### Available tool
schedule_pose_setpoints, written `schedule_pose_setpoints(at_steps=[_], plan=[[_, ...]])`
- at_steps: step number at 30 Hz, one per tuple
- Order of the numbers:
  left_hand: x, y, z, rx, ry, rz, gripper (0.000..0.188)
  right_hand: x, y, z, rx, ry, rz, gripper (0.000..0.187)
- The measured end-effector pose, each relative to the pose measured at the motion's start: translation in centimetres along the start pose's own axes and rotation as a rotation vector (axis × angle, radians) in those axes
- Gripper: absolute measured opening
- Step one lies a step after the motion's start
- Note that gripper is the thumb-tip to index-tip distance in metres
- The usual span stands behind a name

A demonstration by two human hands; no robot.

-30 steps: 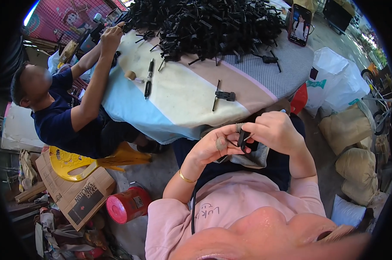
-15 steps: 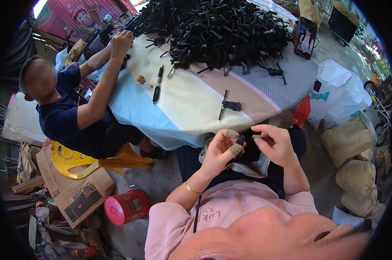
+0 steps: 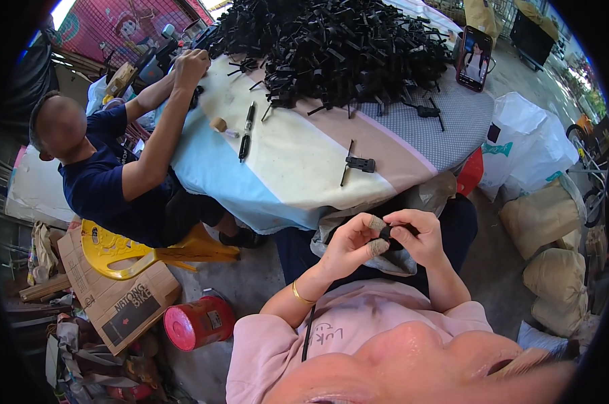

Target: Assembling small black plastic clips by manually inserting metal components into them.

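Observation:
Between my hands, over my lap, is a small black plastic part (image 3: 386, 233). My left hand (image 3: 351, 244), with tan tape on thumb and forefinger, pinches it. Fingers and thumb of my right hand (image 3: 420, 237) are pressed together at its right side; whether they hold something small of their own is hidden. Below my hands an open grey bag (image 3: 397, 267) lies on my lap. On the cloth-covered table (image 3: 297, 176) beyond, one black part with a thin rod (image 3: 360, 164) lies apart from a large heap of similar black parts (image 3: 345, 57).
A black pen (image 3: 247, 131) and a small tan roll (image 3: 218, 124) lie on the table. A phone (image 3: 473, 59) stands at its right edge. At the left a co-worker (image 3: 116, 155) sits on a yellow stool (image 3: 112, 252). A red bucket (image 3: 198, 323) and sacks (image 3: 553, 283) stand on the floor.
My right hand has moved left and down, bringing its fingers against the black part in my left hand. My left hand has shifted slightly down. The co-worker's hands have barely moved.

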State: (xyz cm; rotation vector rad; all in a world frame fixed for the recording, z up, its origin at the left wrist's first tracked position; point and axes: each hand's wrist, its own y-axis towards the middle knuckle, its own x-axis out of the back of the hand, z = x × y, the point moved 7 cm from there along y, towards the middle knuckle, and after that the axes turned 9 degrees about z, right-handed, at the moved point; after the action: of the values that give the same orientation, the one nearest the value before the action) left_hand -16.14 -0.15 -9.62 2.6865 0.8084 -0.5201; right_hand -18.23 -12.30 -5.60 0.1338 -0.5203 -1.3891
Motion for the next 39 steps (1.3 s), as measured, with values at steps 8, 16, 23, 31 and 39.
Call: schedule_pose_setpoints(at_steps=[8,16,23,31,39], plan=[[1.4,1.3,-2.9,-0.099,0.318,-0.254,0.022,-0.1,0.8,-0.9,-0.167,0.129,-0.096,0.015],[2.2,1.0,-1.7,-0.092,0.537,-0.296,0.024,-0.4,1.0,-1.2,-0.218,-0.01,-0.022,0.015],[1.8,0.6,-2.3,-0.172,0.661,-0.323,0.023,-0.6,0.9,-0.7,-0.246,-0.037,-0.018,0.014],[0.2,0.4,-4.4,-0.32,1.0,-0.338,0.024,-1.5,-0.2,-3.5,-0.361,0.174,0.05,0.015],[2.4,0.9,-1.1,-0.102,-0.238,-0.32,0.029,0.8,-1.0,-0.8,-0.14,-0.073,-0.102,0.018]])
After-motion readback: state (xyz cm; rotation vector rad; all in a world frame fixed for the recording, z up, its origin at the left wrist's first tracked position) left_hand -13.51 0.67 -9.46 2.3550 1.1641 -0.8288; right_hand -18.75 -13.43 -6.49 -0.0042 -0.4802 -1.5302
